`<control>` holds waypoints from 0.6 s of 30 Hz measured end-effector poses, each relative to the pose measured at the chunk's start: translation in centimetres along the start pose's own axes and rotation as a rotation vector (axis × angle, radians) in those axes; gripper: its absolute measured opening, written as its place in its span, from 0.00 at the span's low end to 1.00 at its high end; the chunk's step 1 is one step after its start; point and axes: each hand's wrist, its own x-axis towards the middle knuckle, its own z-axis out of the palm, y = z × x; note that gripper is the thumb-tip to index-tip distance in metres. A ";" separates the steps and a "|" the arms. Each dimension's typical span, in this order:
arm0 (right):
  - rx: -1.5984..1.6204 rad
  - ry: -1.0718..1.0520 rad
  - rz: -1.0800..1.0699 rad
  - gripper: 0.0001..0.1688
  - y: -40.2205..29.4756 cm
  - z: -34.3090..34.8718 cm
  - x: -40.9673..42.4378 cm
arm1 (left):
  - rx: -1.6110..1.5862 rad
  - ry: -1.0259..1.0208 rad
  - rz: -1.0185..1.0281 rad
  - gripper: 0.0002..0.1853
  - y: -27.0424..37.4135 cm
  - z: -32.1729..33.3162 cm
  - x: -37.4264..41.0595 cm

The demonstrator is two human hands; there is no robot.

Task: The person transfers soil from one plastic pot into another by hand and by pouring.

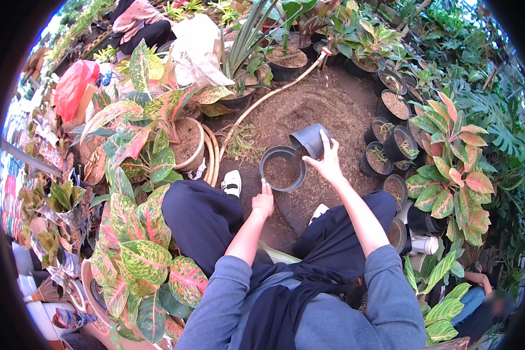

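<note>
In my right hand is a black plastic plant pot, gripped by its side and base and tilted to the left. Dark soil spills from its mouth towards a wider black pot standing on the ground. Brown soil lies inside this wider pot. My left hand is at its near left rim, fingers extended and close together; whether they grip the rim I cannot tell. Both pots are between my feet, on bare ground strewn with loose soil.
A beige hose curves along the left, coiled beside a pale pot. Variegated aglaonema plants crowd my left side. Several small black pots line the right, near another aglaonema. People sit at upper left and lower right.
</note>
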 end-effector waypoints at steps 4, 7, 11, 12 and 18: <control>-0.021 0.041 0.001 0.59 -0.8 0.6 0.9 | -0.023 -0.024 -0.006 0.41 0.2 0.0 -0.2; -0.059 0.142 -0.101 0.59 -1.6 1.1 1.4 | -0.024 -0.017 -0.004 0.41 0.2 -0.2 -0.3; -0.045 -0.041 -0.120 0.59 -3.2 1.7 1.1 | -0.007 -0.043 -0.009 0.43 0.1 -0.2 -0.3; 0.115 -0.086 -0.010 0.59 -3.6 1.9 0.6 | -0.008 -0.055 -0.015 0.43 0.2 -0.2 -0.3; -0.060 -0.077 -0.076 0.59 -3.9 2.6 -1.7 | -0.019 -0.027 0.003 0.44 -0.2 0.1 -0.1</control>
